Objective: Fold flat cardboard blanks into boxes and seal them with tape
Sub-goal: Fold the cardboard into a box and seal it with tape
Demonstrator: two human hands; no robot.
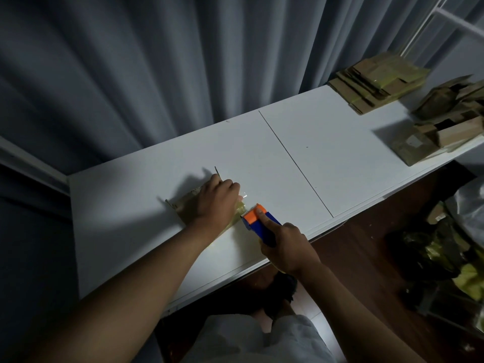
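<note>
Both hands work over a small cardboard box (187,205) near the left end of the white table (301,142). Left hand (216,199) lies on top of the box with its fingers curled down over the far right side, pressing it to the tabletop; whether they pinch the clear tape (242,203) that shows just past the knuckles cannot be told. Right hand (286,246) grips the blue handle of a tape dispenser (258,222), index finger stretched along its orange head, whose toothed edge sits just beside the box's near right corner, touching or almost touching the tape there. The box sits between the two hands, mostly covered by the left one, with thin flaps standing up at its far and left edges. It lies close to the table's front edge, and the dispenser hand hangs partly beyond that edge. To the right, bare tabletop runs past a dark seam (296,163) to a stack of flat cardboard blanks (377,82) at the far right corner and a heap of folded boxes (445,121) by the right front edge, both well apart from the hands. Grey curtains (157,74) hang right behind the table's back edge.
</note>
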